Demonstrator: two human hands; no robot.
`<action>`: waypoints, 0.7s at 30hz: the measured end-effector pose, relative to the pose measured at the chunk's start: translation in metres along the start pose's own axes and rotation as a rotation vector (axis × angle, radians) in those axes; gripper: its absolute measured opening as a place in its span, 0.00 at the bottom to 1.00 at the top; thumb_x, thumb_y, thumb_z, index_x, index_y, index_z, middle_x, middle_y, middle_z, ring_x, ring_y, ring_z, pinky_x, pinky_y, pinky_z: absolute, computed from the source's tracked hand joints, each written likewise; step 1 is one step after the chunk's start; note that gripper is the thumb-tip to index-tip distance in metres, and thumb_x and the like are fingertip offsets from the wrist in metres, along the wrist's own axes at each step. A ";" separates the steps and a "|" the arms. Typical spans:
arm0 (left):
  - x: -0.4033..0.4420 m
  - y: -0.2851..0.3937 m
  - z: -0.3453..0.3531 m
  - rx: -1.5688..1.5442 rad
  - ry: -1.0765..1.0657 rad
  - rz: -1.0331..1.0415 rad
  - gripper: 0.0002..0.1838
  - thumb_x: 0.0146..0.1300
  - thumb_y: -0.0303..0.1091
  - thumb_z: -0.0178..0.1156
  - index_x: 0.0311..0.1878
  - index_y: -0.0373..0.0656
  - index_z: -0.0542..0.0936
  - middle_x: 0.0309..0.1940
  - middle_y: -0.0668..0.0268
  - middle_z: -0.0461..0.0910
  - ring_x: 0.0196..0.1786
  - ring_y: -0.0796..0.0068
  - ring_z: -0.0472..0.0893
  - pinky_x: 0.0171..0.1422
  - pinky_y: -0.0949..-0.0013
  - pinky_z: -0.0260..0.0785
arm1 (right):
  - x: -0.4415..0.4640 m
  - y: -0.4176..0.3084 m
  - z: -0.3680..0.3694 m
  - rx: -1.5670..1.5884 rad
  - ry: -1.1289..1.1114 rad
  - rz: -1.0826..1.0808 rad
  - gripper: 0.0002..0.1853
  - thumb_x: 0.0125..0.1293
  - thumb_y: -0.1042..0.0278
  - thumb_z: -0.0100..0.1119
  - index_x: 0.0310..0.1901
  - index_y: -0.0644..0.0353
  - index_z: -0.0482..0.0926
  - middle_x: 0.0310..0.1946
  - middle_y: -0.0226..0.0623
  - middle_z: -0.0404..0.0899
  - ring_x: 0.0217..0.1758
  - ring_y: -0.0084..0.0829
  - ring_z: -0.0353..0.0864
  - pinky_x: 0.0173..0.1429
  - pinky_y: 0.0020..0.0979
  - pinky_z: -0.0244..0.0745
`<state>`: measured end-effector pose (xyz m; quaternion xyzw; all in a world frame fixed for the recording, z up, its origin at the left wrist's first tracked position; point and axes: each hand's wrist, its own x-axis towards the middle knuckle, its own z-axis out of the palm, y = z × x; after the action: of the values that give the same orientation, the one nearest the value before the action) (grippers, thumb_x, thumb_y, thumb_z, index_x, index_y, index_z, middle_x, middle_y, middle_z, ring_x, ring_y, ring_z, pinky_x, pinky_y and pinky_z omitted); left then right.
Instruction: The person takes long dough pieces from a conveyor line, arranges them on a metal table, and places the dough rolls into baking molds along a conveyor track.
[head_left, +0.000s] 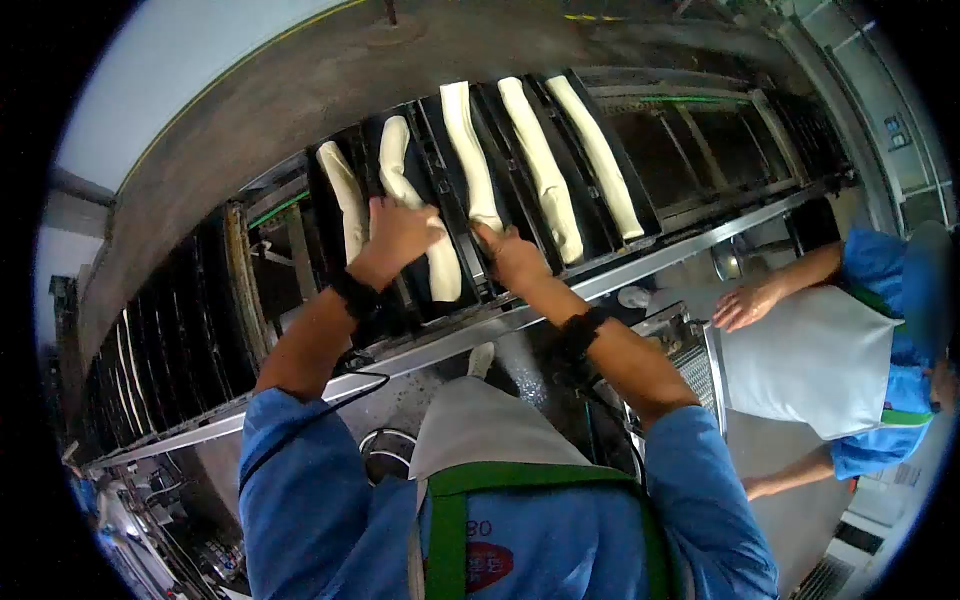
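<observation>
Long pale dough strips lie in black troughs of a baking tray [518,212] ahead of me. My left hand [402,238] rests over the middle of the second dough strip from the left [444,274], fingers spread on it. That strip bends where it passes beneath the hand. At the near end of the middle dough strip [464,145], my right hand [514,260] has its fingers curled against the dough. Further right are two more strips, one with a creased surface [545,175] and a smoother one [595,145]. The leftmost strip [345,195] is partly behind my left hand.
A metal rail [690,240] runs along the near side of the conveyor. More black trays [170,350] extend to the left, some with thin pale strips. On the right stands a co-worker in a white apron [800,360], one hand [748,303] near a metal mesh rack [690,365].
</observation>
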<state>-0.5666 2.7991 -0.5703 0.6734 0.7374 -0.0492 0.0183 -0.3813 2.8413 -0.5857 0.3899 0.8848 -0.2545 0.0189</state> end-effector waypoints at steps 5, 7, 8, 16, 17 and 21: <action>-0.032 0.034 -0.008 -0.138 -0.240 0.039 0.16 0.40 0.52 0.57 0.28 0.51 0.74 0.25 0.68 0.76 0.37 0.62 0.73 0.41 0.60 0.53 | -0.017 0.015 -0.035 0.334 -0.066 -0.089 0.30 0.42 0.65 0.59 0.52 0.54 0.65 0.30 0.49 0.75 0.37 0.44 0.74 0.41 0.35 0.69; -0.047 0.044 0.006 -0.151 -0.158 0.090 0.17 0.39 0.46 0.60 0.33 0.51 0.72 0.29 0.63 0.74 0.35 0.60 0.73 0.40 0.59 0.57 | -0.010 0.032 -0.020 0.240 0.002 -0.217 0.28 0.42 0.66 0.58 0.50 0.57 0.66 0.29 0.49 0.75 0.36 0.45 0.75 0.40 0.36 0.70; -0.048 0.045 0.011 -0.251 -0.211 0.035 0.18 0.39 0.42 0.60 0.36 0.50 0.71 0.32 0.58 0.71 0.35 0.58 0.73 0.39 0.58 0.60 | -0.006 0.030 -0.016 0.240 -0.001 -0.226 0.28 0.42 0.66 0.58 0.50 0.57 0.66 0.29 0.49 0.75 0.36 0.45 0.75 0.40 0.36 0.70; -0.036 0.047 -0.012 -0.441 -0.443 -0.019 0.21 0.43 0.31 0.56 0.43 0.41 0.67 0.36 0.46 0.68 0.35 0.50 0.74 0.39 0.57 0.68 | -0.008 0.017 0.014 -0.278 0.148 -0.186 0.27 0.48 0.70 0.53 0.53 0.53 0.62 0.26 0.42 0.75 0.30 0.38 0.77 0.28 0.31 0.73; -0.031 0.041 -0.022 -0.478 -0.487 0.026 0.19 0.44 0.31 0.55 0.43 0.40 0.68 0.34 0.47 0.70 0.35 0.52 0.74 0.38 0.57 0.68 | -0.007 0.025 0.023 -0.274 0.181 -0.252 0.27 0.48 0.69 0.52 0.54 0.53 0.62 0.25 0.41 0.75 0.29 0.37 0.77 0.28 0.31 0.73; 0.037 0.002 -0.034 -0.449 0.197 -0.128 0.05 0.53 0.30 0.47 0.30 0.40 0.71 0.23 0.50 0.74 0.28 0.55 0.76 0.32 0.56 0.67 | -0.027 0.022 -0.034 -0.160 -0.092 -0.322 0.21 0.51 0.64 0.52 0.48 0.57 0.68 0.23 0.39 0.74 0.29 0.36 0.77 0.28 0.32 0.72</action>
<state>-0.5666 2.8392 -0.5400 0.6057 0.7693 0.1807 0.0925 -0.3413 2.8515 -0.5595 0.2282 0.9514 -0.2007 0.0493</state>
